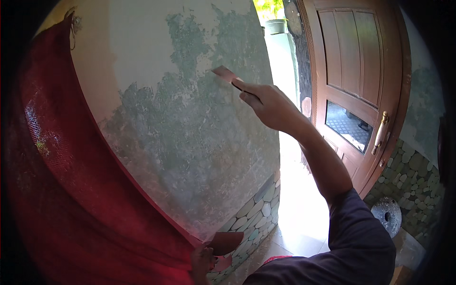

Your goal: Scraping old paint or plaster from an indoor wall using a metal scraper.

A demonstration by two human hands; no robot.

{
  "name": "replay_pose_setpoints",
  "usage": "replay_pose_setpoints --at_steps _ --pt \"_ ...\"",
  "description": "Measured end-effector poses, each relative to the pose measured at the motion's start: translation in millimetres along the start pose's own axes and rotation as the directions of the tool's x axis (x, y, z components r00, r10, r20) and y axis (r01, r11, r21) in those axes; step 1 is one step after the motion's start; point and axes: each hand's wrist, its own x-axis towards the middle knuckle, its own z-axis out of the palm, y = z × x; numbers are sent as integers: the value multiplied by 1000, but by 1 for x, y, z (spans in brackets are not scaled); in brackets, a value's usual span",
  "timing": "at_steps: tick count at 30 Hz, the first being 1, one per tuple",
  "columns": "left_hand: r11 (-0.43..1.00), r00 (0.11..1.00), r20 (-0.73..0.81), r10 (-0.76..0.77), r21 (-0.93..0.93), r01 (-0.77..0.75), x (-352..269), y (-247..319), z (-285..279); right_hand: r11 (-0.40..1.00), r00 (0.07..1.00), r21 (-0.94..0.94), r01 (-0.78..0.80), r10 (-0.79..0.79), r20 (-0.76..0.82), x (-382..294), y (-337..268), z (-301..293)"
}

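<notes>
My right hand [267,101] grips a putty knife [223,73] by its handle, arm stretched out. The flat metal blade lies at or close to the wall [199,124], where grey-green patches show through a pale coat with ragged edges. Low in the view, my left hand [203,258] is closed on a curled reddish-brown sheet [226,243] that looks like sandpaper. A smaller pinkish piece [223,263] shows just below that sheet; whether it is a separate piece I cannot tell. The left fingers are partly in shadow, beside the edge of a red cloth.
The red cloth [96,185] hangs from a tied corner along the left. Pebble stone cladding [256,217] covers the wall's foot. To the right stand a bright doorway and a wooden door [352,60] with a handle [380,131]. A pale round object with a central hole [387,216] sits lower right.
</notes>
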Motion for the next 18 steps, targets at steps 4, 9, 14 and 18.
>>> replay_pose_setpoints --at_steps 4,9,14,18 --pt "998 997 -71 -12 53 16 -1 2 6 999 1000 47 -5 4 25 5 -6 8" --pt "996 999 50 14 -93 -10 4 -6 7 994 990 45 101 -96 -99 3 2 13" --pt "992 991 52 121 -30 -120 2 -6 6 998 998 54 36 -33 -48 -2 4 14" --pt "1000 1000 21 -8 2 7 6 3 13 998 999 56 -29 31 -23 11 2 19"
